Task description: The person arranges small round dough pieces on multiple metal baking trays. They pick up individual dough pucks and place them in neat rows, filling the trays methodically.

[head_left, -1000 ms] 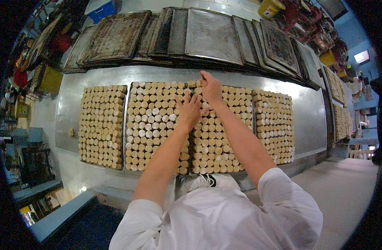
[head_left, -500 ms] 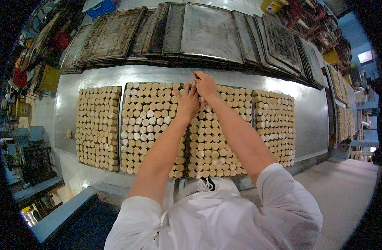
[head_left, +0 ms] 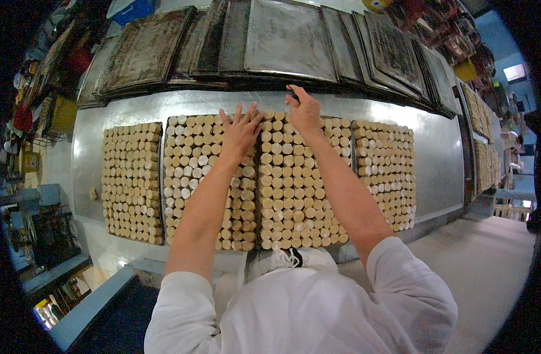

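Rows of small round pale dough pieces stand close together on dark trays in front of me. My left hand lies with its fingers spread over the far right corner of the second tray's dough pieces. To its right, my right hand is closed around a small dark tool. Only a bit of this tool shows between the fingers, so I cannot tell its kind. That hand is above the far edge of the third tray, and its wrist hides some dough pieces.
Stacked dark metal baking sheets line the far side of the shiny metal table. Filled trays of dough pieces stand at the far left and right. More loaded trays are beyond the table's right end. A blue crate stands behind.
My hands, close together before, have moved apart. The left has shifted left with its fingers spreading; the right has moved right and away, still holding the dark tool.
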Tool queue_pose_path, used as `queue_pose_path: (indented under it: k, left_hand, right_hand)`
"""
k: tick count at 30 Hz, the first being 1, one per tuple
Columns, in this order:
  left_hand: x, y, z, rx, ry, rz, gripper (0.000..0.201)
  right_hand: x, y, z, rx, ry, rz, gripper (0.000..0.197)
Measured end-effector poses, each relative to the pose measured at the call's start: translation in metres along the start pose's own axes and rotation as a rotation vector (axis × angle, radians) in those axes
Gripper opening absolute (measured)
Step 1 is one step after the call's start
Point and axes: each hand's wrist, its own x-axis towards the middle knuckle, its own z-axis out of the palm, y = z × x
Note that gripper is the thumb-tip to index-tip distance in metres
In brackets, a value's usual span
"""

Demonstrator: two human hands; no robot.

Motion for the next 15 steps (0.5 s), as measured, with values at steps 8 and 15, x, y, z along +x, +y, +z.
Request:
queue_pose_path:
  k: [8,15]
  left_hand:
    - [0.019,-0.008,-0.003,-0.083,-0.324,-0.148,0.025]
    - [0.023,-0.008,-0.003,-0.131,-0.251,-0.35,0.027]
  right_hand:
    - [-0.009,-0.004,-0.002,0.07,-0.013,0.133,0.034]
    - [-0.009,-0.006,-0.008,0.107,-0.05,0.148,0.035]
